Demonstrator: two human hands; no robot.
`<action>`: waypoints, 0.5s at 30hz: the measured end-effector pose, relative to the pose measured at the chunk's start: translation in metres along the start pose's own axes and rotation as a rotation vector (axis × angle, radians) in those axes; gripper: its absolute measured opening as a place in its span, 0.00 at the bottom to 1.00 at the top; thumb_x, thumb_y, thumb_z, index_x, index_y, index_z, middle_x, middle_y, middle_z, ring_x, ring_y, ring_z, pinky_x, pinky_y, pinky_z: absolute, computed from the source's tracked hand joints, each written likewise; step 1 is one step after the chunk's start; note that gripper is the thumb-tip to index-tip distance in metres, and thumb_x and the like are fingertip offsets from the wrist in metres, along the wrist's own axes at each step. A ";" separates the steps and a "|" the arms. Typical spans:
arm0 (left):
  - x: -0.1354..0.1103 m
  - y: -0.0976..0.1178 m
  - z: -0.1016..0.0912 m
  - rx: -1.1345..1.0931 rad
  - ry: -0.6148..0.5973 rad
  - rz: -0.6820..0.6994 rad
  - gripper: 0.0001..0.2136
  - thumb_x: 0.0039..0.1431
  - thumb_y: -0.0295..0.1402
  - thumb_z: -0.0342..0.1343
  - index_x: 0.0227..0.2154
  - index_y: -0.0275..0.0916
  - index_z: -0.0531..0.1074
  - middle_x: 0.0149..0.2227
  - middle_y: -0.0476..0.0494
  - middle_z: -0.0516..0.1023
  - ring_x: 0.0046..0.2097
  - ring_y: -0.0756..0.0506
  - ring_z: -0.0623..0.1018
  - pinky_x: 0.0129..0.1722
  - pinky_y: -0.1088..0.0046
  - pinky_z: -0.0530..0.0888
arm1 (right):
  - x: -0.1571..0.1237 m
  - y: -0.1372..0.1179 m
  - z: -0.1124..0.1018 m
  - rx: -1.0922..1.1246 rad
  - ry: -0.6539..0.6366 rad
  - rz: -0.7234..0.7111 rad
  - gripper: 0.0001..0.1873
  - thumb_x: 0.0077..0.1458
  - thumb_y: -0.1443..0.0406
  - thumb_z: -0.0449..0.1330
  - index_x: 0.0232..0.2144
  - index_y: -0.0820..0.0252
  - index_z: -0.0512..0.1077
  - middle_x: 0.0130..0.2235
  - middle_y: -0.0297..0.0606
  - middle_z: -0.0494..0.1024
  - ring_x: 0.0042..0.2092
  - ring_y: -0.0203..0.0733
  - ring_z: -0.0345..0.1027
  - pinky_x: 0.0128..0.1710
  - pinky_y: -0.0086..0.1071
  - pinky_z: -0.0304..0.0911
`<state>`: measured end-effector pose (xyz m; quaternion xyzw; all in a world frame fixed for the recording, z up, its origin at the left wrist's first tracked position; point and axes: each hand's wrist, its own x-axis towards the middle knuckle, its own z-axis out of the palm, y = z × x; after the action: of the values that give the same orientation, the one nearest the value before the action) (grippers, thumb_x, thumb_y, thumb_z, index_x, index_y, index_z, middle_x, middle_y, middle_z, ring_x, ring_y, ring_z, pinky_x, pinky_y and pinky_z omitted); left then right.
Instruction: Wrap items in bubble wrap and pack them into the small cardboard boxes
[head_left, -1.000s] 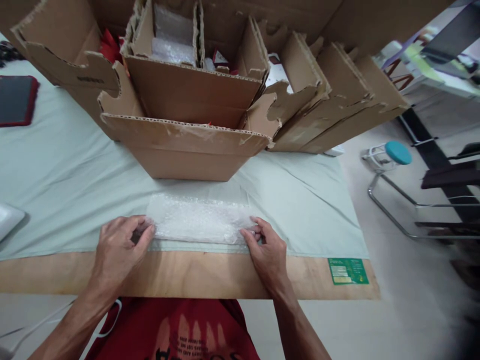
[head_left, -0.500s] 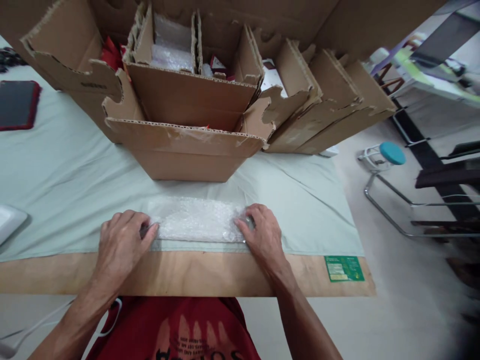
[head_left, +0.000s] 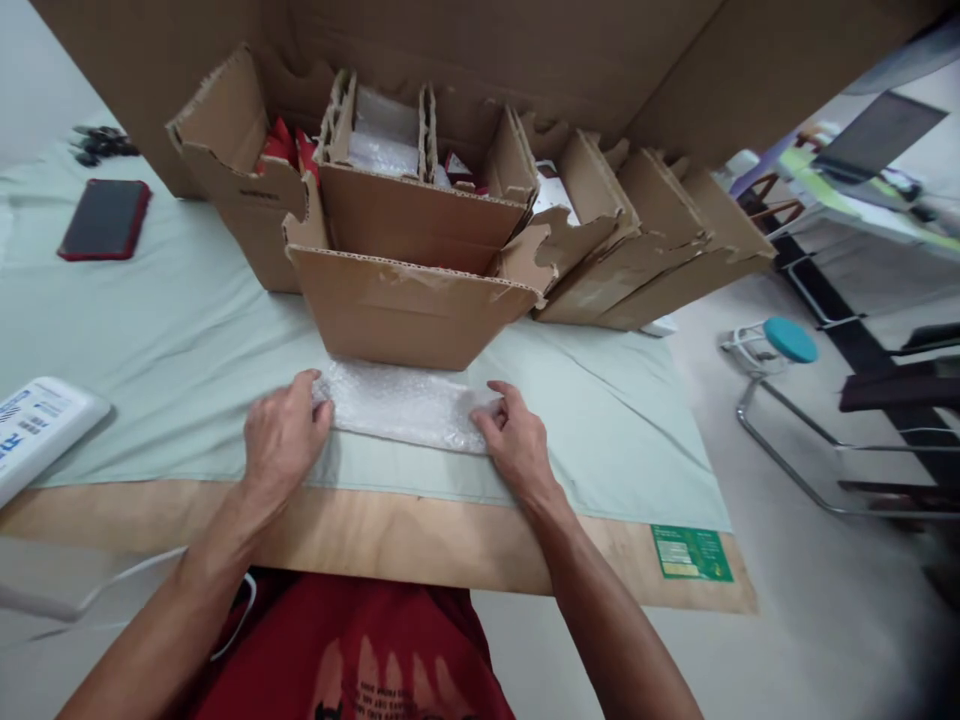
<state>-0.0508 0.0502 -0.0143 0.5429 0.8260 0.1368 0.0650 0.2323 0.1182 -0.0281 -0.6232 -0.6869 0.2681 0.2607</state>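
A flat strip of clear bubble wrap (head_left: 405,405) lies across the pale green cloth, just in front of a cardboard bin (head_left: 397,315). My left hand (head_left: 285,425) grips its left end between thumb and fingers. At the opposite end, my right hand (head_left: 514,435) pinches the wrap in the same way. Whether anything is folded inside the wrap, I cannot tell. Behind the front bin, another cardboard compartment (head_left: 386,130) holds more bubble wrap.
Several cardboard bins (head_left: 592,260) stand in a row at the back, some with red or white items. A tablet (head_left: 105,220) and a white device (head_left: 49,430) lie on the left. A green card (head_left: 690,553) rests on the wooden edge. A blue-topped stool (head_left: 790,340) stands right.
Both hands have slid the bubble wrap away from me, up to the front bin. The camera view has turned left, showing more of the tablet and the white device.
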 end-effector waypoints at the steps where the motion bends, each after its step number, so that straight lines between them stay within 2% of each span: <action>1: -0.002 0.000 0.002 0.031 0.022 0.033 0.21 0.62 0.34 0.54 0.57 0.35 0.70 0.39 0.35 0.81 0.43 0.33 0.79 0.44 0.55 0.74 | 0.002 0.001 0.003 -0.056 -0.031 0.007 0.25 0.54 0.59 0.60 0.55 0.59 0.71 0.27 0.29 0.71 0.29 0.41 0.65 0.35 0.34 0.59; 4: -0.020 0.009 0.004 0.005 0.166 0.131 0.23 0.63 0.34 0.55 0.60 0.36 0.67 0.52 0.29 0.76 0.53 0.29 0.75 0.51 0.50 0.72 | 0.003 0.005 0.007 -0.113 -0.052 0.009 0.31 0.55 0.58 0.58 0.60 0.61 0.68 0.27 0.31 0.72 0.30 0.42 0.66 0.36 0.34 0.59; 7: -0.048 0.030 0.006 -0.145 0.191 0.383 0.19 0.64 0.30 0.53 0.57 0.39 0.70 0.55 0.31 0.74 0.54 0.32 0.74 0.54 0.52 0.72 | 0.002 0.003 0.006 -0.084 -0.051 -0.005 0.32 0.54 0.58 0.58 0.61 0.62 0.68 0.26 0.30 0.71 0.28 0.41 0.65 0.34 0.34 0.58; 9: -0.061 0.042 0.012 -0.189 0.090 0.547 0.18 0.63 0.28 0.54 0.56 0.39 0.71 0.57 0.33 0.73 0.55 0.33 0.73 0.54 0.51 0.72 | -0.003 -0.001 0.002 -0.025 -0.065 -0.015 0.34 0.53 0.59 0.59 0.62 0.63 0.67 0.25 0.27 0.68 0.27 0.39 0.63 0.32 0.33 0.58; 11: -0.065 0.046 0.018 -0.169 -0.029 0.628 0.18 0.61 0.27 0.56 0.54 0.39 0.71 0.57 0.32 0.73 0.55 0.33 0.73 0.54 0.49 0.72 | -0.016 -0.008 -0.005 0.083 -0.101 -0.002 0.36 0.54 0.60 0.59 0.65 0.63 0.64 0.23 0.24 0.65 0.25 0.37 0.61 0.29 0.32 0.58; 15: -0.060 0.031 0.020 -0.151 -0.170 0.761 0.19 0.58 0.28 0.58 0.53 0.38 0.72 0.58 0.33 0.74 0.59 0.32 0.71 0.60 0.44 0.68 | -0.066 -0.024 -0.017 0.425 -0.267 0.154 0.38 0.58 0.58 0.60 0.69 0.57 0.58 0.24 0.24 0.69 0.23 0.36 0.65 0.27 0.31 0.64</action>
<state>0.0051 0.0102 -0.0268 0.8134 0.5450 0.1658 0.1175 0.2327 0.0509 -0.0005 -0.5642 -0.5940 0.5053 0.2714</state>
